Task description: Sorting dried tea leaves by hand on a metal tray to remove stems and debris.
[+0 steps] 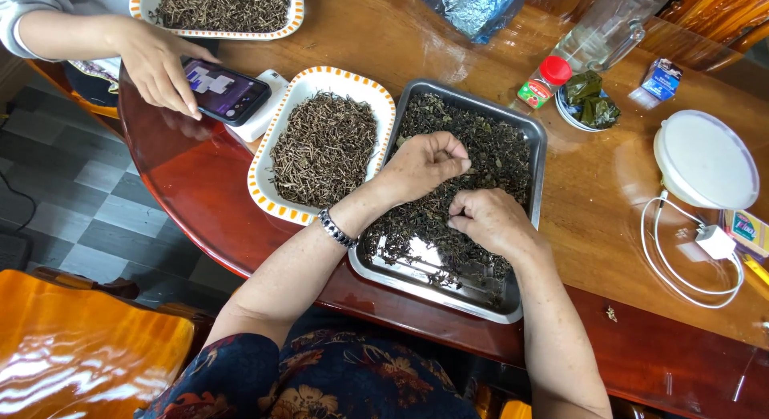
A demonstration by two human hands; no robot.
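Sorting, by the look of it: both hands work over the dark dried leaves [497, 159] in the steel tray [535, 130] at centre frame. Left hand [420, 164], w/ a metal bracelet [336, 228] at the wrist, is curled almost closed, fingertips pinched together on what seems a small bit of leaf (too small to be sure). Right hand [489, 221] is likewise bunched, fingers tucked in tight against the pile; can't tell if it has anything. Judging from the oval dish of pale stems [324, 147] just left of the tray, stems get picked out and dropped there, so the next move likely needs a fine pinch and a short carry leftward w/o scattering leaves. Surface is a glossy reddish wooden table [601, 203], w/ a white round lidded container [706, 159] and white cable [681, 259] at right, a glass jug [609, 22] top right. Another person's hand [156, 62] taps a phone [226, 90] upper left. Grey checkered floor [88, 203] at left, an orange chair [88, 347] lower left.
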